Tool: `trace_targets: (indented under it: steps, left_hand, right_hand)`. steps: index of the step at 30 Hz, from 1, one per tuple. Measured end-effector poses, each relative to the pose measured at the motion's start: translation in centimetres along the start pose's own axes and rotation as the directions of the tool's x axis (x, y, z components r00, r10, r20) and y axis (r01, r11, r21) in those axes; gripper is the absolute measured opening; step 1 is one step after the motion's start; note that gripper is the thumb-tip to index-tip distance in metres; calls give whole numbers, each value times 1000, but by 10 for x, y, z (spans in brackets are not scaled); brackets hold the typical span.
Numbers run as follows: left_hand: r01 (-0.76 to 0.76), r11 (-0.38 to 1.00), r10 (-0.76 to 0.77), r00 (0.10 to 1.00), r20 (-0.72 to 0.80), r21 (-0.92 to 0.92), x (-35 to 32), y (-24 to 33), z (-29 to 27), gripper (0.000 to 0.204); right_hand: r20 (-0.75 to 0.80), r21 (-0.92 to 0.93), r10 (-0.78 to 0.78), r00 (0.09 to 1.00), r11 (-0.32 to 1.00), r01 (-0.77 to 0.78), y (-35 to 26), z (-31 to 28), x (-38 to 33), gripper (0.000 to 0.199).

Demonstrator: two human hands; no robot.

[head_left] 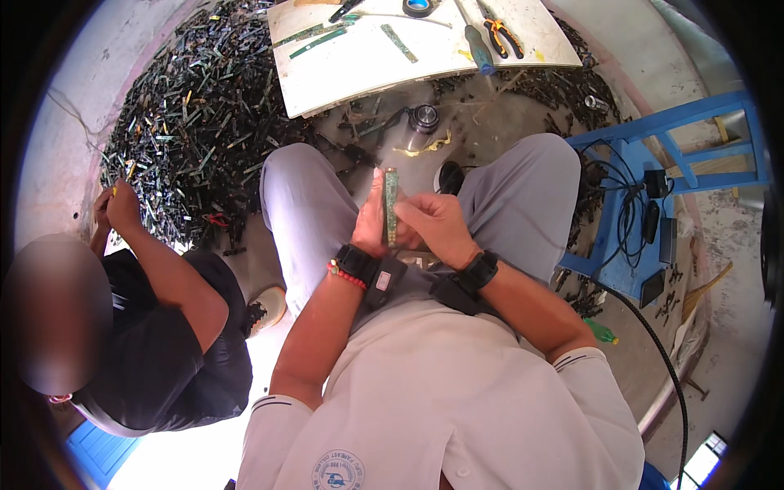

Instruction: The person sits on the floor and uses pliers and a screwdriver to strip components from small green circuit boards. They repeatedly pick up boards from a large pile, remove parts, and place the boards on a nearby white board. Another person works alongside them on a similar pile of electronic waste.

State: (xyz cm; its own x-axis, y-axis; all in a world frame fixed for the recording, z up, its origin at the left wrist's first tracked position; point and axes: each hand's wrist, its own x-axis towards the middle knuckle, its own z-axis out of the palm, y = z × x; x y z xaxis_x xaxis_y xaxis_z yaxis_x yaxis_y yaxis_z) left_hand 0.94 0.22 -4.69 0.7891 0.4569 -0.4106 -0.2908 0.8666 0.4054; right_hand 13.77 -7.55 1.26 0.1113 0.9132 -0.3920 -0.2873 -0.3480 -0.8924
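Between my knees I hold a narrow green circuit board strip (391,204), upright in the picture. My left hand (371,219) is closed around its left side, with the thumb or a finger pointing up along the edge. The fingers of my right hand (439,227) are curled in, thumb against the strip's right side near its lower half. Its fingertips are partly hidden behind the strip. More green board strips (398,43) lie on the white board tabletop (343,82) ahead of me.
A screwdriver (478,51), pliers (504,39) and black tape (417,7) lie on the tabletop. A lidded flask (424,120) stands below it. Heaped strips (204,106) cover the floor at left, beside a seated person (163,327). At right, a blue chair (616,216) carries cables.
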Motion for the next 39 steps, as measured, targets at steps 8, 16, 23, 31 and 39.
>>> trace_targets:
  steps: [8,16,23,31,39]
  left_hand:
    - [-50,997,48,998,34,64,-8,2,23,72]
    - [-9,990,24,994,-104,143,-10,5,28,71]
    - [-18,989,33,994,-100,146,-11,5,31,69]
    - [6,960,102,924,-369,280,-3,-2,24,65]
    - [69,867,199,861,-469,494,-3,-3,23,69]
  right_hand:
    - [-57,74,35,998,997,-31,-8,-3,4,25]
    - [-71,54,37,997,998,-33,-2,-4,7,26]
    - [-71,52,52,996,997,-49,0,-5,8,25]
    - [-86,14,7,996,1000,-6,-3,-2,7,22]
    - [-108,-194,7,994,981,-28,-4,-2,8,26]
